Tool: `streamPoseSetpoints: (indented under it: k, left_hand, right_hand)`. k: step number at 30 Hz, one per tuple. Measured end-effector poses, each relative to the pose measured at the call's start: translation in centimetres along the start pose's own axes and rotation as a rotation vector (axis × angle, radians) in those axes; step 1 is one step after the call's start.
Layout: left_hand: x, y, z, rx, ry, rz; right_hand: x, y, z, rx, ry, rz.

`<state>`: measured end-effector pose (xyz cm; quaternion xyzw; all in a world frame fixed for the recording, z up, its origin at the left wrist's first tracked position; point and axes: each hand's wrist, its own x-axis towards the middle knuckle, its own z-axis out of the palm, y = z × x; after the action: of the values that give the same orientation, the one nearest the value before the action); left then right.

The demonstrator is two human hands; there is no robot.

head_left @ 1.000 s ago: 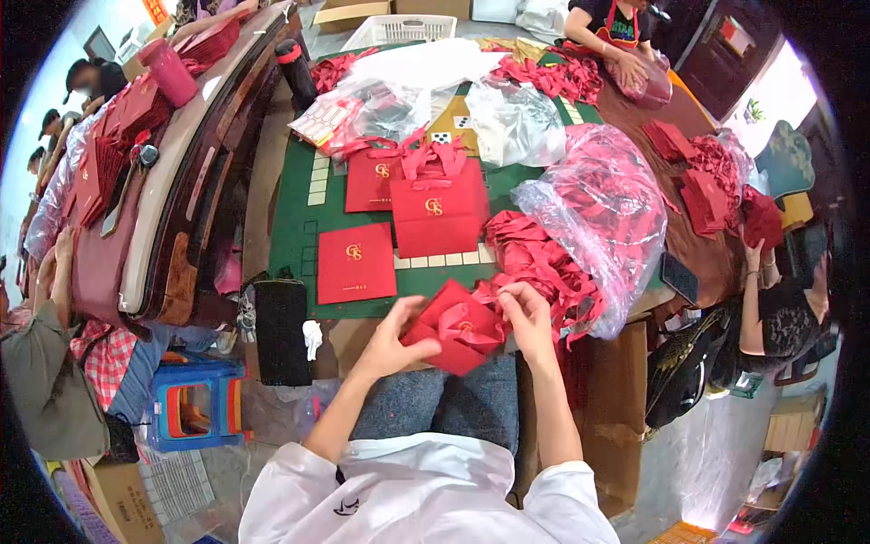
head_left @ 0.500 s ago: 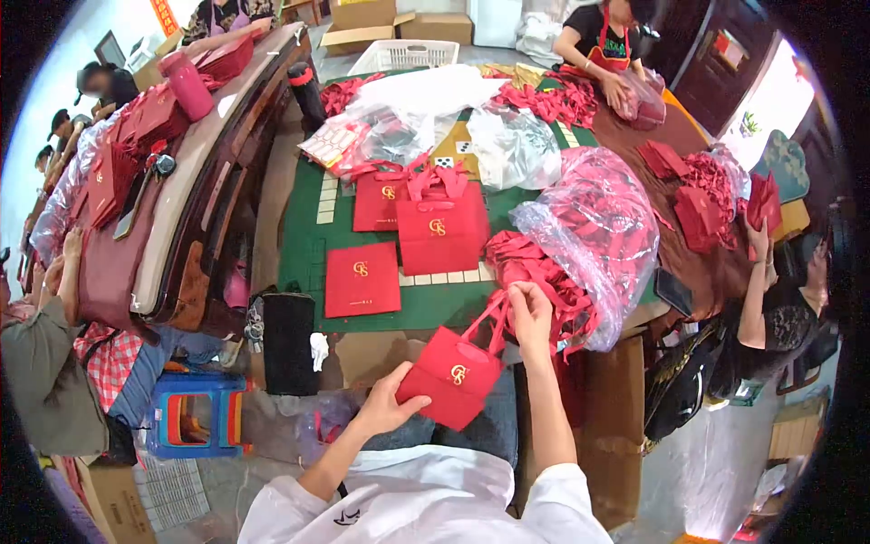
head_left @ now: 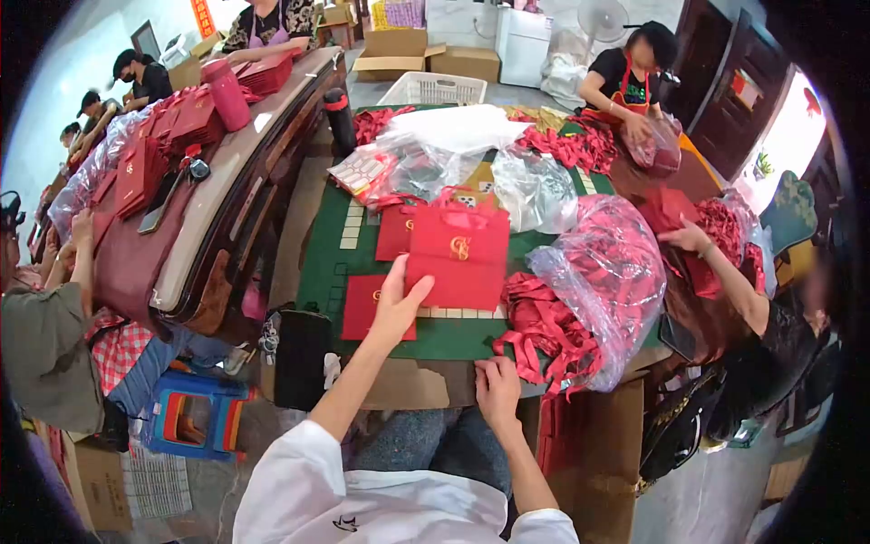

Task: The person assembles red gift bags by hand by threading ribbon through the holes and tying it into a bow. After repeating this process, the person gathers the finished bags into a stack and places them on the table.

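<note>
My left hand [head_left: 399,302] grips the left edge of a red gift bag [head_left: 459,267] with a gold logo, thumb across its front. The bag is over the stack of bags on the green table mat, partly covering another red bag [head_left: 393,238]. A flat red bag [head_left: 362,313] lies nearer me, half hidden behind my left wrist. My right hand [head_left: 497,388] rests at the table's near edge with fingers curled; what they hold, if anything, is hidden. Just beyond it are loose red ribbons [head_left: 544,337], spilling from a clear plastic bag [head_left: 616,272].
A black tumbler [head_left: 339,122] stands at the far left corner of the green mat [head_left: 313,281]. Clear plastic wrapping [head_left: 535,186] lies mid-table. Co-workers sit around; one person's hand [head_left: 689,238] handles red bags at right. A blue stool [head_left: 195,417] stands at lower left.
My left hand has carried the red gift bag from above my lap forward onto the stack. My right hand has let go of its ribbon handle and dropped to the table edge.
</note>
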<state>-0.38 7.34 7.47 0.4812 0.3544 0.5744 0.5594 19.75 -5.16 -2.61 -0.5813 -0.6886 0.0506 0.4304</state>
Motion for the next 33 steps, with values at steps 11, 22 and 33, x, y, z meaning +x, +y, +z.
streamPoseSetpoints:
  k: [11, 22, 33]
  left_hand:
    - [1.0, -7.0, 0.5, 0.819, 0.204, 0.037]
    - [-2.8, -6.1, -2.7, 1.139, 0.147, 0.348]
    - [-2.5, -7.4, 0.1, 1.211, -0.045, 0.329]
  right_hand:
    - [-0.3, 0.0, 0.5, -0.023, 0.047, -0.009]
    - [-0.3, 0.2, 0.4, 0.014, 0.047, -0.010]
    - [-0.3, 0.0, 0.5, -0.002, 0.070, -0.013]
